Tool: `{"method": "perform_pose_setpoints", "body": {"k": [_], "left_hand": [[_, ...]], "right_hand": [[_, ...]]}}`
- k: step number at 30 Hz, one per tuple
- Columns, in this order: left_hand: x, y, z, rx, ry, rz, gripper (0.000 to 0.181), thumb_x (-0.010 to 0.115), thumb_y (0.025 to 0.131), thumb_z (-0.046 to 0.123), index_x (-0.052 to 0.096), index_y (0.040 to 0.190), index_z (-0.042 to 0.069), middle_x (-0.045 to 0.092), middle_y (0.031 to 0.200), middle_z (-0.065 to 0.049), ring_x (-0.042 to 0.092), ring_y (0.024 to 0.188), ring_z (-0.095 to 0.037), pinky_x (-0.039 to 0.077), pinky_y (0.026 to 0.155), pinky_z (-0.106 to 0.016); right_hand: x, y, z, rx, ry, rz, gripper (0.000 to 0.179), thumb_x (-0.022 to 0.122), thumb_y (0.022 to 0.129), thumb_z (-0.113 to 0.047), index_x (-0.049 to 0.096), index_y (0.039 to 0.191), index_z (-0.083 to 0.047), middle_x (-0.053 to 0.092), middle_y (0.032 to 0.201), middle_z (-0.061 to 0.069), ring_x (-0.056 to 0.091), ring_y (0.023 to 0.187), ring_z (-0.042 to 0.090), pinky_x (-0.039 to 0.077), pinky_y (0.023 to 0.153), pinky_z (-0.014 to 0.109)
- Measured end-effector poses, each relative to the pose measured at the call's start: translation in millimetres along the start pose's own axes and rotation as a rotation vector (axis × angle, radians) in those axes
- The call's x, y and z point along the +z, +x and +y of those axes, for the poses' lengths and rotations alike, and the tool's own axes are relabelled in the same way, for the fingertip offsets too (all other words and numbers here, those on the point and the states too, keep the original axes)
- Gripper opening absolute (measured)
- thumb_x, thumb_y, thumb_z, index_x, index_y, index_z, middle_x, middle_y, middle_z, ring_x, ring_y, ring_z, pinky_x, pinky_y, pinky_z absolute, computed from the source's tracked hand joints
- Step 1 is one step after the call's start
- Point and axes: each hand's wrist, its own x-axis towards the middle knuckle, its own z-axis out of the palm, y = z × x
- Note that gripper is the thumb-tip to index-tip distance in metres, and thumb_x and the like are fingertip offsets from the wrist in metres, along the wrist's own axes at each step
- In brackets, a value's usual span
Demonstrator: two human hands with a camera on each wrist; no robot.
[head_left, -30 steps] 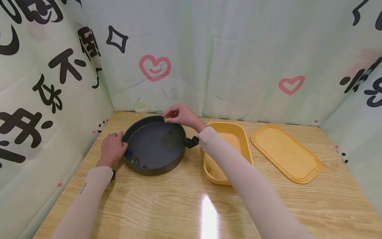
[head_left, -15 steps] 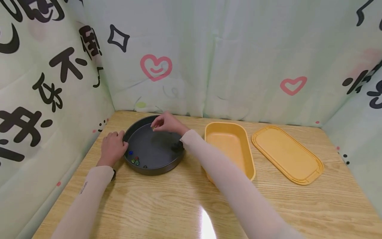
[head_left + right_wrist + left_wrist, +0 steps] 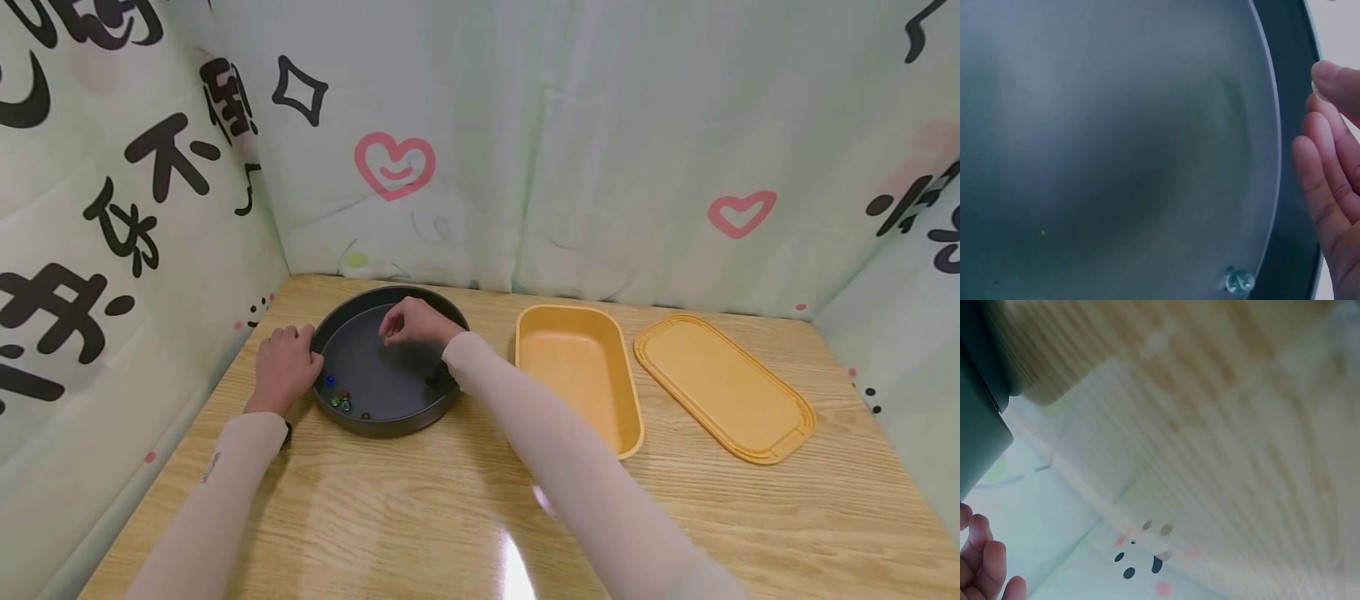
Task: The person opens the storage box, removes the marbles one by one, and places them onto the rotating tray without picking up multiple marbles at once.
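Note:
A round, dark grey pan stands on the table's left side. My left hand grips its left rim, thumb over the edge; its fingertips show beside the pan wall in the left wrist view. Low over the pan, my right hand pinches a small yellowish marble between thumb and forefinger. Along the pan's near left lie several marbles, among them a blue marble, a red marble and a green marble. A clear marble sits near the pan wall in the right wrist view.
Right of the pan stands a yellow plastic container, its near left part hidden by my right sleeve. Its yellow lid lies farther right on the wooden table. A printed curtain closes off the back and sides.
My right hand has moved left and down from the pan's far right rim into the pan, carrying the marble. The left hand stays on the rim.

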Motion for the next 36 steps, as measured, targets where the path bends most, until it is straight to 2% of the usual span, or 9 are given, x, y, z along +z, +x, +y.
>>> {"method": "perform_pose_setpoints", "body": {"k": [9, 21, 28, 36], "left_hand": [[-0.3, -1.6, 1.5, 0.028, 0.015, 0.026, 0.021, 0.049, 0.083, 0.011, 0.05, 0.099, -0.002, 0.049, 0.094, -0.022, 0.045, 0.082, -0.037, 0.039, 0.071, -0.049], [0.5, -1.9, 1.9, 0.017, -0.002, 0.019, 0.025, 0.048, 0.084, 0.011, 0.051, 0.104, -0.003, 0.049, 0.096, -0.023, 0.044, 0.083, -0.037, 0.039, 0.072, -0.05], [0.6, -2.7, 1.3, 0.029, -0.01, 0.046, 0.023, 0.049, 0.083, 0.011, 0.052, 0.101, -0.003, 0.05, 0.093, -0.023, 0.045, 0.08, -0.036, 0.039, 0.069, -0.049], [2.5, -1.7, 0.1, 0.01, -0.009, 0.035, 0.025, 0.05, 0.083, 0.012, 0.052, 0.104, -0.002, 0.05, 0.093, -0.022, 0.045, 0.081, -0.036, 0.039, 0.07, -0.049]], "right_hand": [[6, 2.7, 8, 0.053, -0.07, -0.039, 0.012, 0.073, 0.08, -0.011, 0.073, 0.091, -0.005, 0.073, 0.091, 0.009, 0.064, 0.078, 0.01, 0.047, 0.069, 0.014], [8, 1.7, 13, 0.099, -0.094, -0.08, 0.009, 0.074, 0.078, -0.009, 0.073, 0.087, -0.005, 0.073, 0.087, 0.009, 0.057, 0.068, 0.003, 0.044, 0.064, 0.013], [10, 1.7, 13, 0.12, -0.109, -0.094, 0.008, 0.074, 0.078, -0.007, 0.073, 0.086, -0.004, 0.07, 0.081, 0.006, 0.053, 0.066, 0.004, 0.041, 0.062, 0.013], [9, 0.6, 9, 0.134, -0.129, -0.091, 0.008, 0.074, 0.077, -0.005, 0.073, 0.085, -0.005, 0.069, 0.081, 0.006, 0.053, 0.067, 0.005, 0.042, 0.062, 0.015]]}}
